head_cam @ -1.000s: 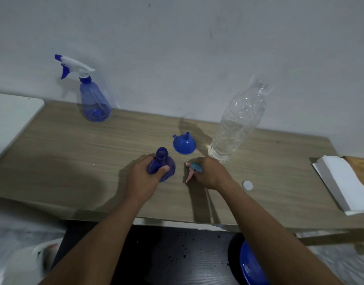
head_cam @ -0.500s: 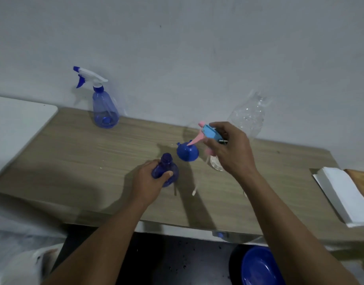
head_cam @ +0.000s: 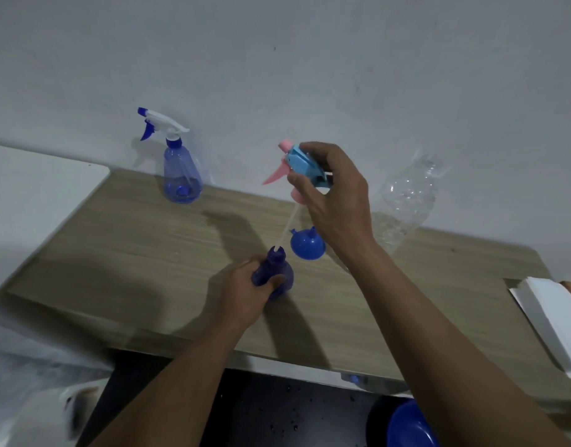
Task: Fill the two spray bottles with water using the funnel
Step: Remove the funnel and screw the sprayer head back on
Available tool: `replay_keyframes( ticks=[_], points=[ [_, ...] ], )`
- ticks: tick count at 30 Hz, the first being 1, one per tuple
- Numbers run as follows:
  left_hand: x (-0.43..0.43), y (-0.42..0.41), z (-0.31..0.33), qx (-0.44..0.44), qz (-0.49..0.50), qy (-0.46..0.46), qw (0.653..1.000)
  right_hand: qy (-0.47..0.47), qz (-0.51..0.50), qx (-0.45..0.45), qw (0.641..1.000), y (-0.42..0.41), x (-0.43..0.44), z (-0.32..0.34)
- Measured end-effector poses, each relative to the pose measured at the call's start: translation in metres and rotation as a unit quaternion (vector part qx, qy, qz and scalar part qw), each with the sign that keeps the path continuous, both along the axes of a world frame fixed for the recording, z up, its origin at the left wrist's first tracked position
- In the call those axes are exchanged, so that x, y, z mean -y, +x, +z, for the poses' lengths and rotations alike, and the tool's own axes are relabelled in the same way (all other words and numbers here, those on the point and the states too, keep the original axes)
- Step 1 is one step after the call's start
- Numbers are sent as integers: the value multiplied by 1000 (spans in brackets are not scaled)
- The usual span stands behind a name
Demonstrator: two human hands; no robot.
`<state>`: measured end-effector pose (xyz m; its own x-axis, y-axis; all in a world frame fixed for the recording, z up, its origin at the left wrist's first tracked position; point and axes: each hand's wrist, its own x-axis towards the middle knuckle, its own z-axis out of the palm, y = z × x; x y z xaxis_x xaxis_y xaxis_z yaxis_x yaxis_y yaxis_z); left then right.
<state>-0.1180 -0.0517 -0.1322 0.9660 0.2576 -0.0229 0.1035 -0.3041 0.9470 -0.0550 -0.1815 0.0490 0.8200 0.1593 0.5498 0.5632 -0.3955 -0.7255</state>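
My left hand (head_cam: 245, 293) grips a small dark blue spray bottle (head_cam: 275, 271) standing on the wooden table (head_cam: 148, 250). Above it my right hand (head_cam: 334, 201) holds a light blue and pink spray head (head_cam: 301, 164), whose thin white tube (head_cam: 287, 229) reaches down to the bottle's open neck. A blue funnel (head_cam: 307, 245) lies upside down just right of the bottle. A second spray bottle (head_cam: 180, 169), blue with a white head, stands capped at the back left. A clear plastic water bottle (head_cam: 406, 198) stands behind my right wrist.
A white folded cloth or paper stack (head_cam: 555, 321) lies at the table's right edge. A blue bowl (head_cam: 406, 427) sits on the dark floor below. A white surface (head_cam: 35, 195) adjoins the table at the left. The wall rises right behind the table.
My right hand lifted the spray head off the table and raised it above the small bottle, so its tube tip now meets the neck. My left hand kept its hold.
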Motion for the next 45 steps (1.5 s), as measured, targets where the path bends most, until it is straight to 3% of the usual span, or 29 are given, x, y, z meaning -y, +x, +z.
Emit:
replay_keyframes(
  ticks=[8,12,19,25,29,34,41,45],
  points=[
    [1,0,-10,21,3,-5,1000,-70,50,-101,991,-13,-7,-71],
    [1,-2,-8,25,-8,-9,1000,-104,44,-92,989,-14,-1,-93],
    [1,-5,-8,25,-11,-59,998,-178,75,-65,979,-19,13,-103],
    [2,-3,-9,30,-9,-56,998,-144,91,-163,972,-19,10,-101],
    [3,-2,-8,34,-8,-56,998,-222,86,-138,961,-14,10,-97],
    [3,-4,-7,46,0,-52,998,-197,89,-161,963,-13,8,-102],
    [6,-6,-8,54,8,-57,997,-53,32,-198,978,-22,-8,-124],
    [4,-6,-6,51,11,-40,998,-71,31,-173,982,-22,-9,-131]
  ],
)
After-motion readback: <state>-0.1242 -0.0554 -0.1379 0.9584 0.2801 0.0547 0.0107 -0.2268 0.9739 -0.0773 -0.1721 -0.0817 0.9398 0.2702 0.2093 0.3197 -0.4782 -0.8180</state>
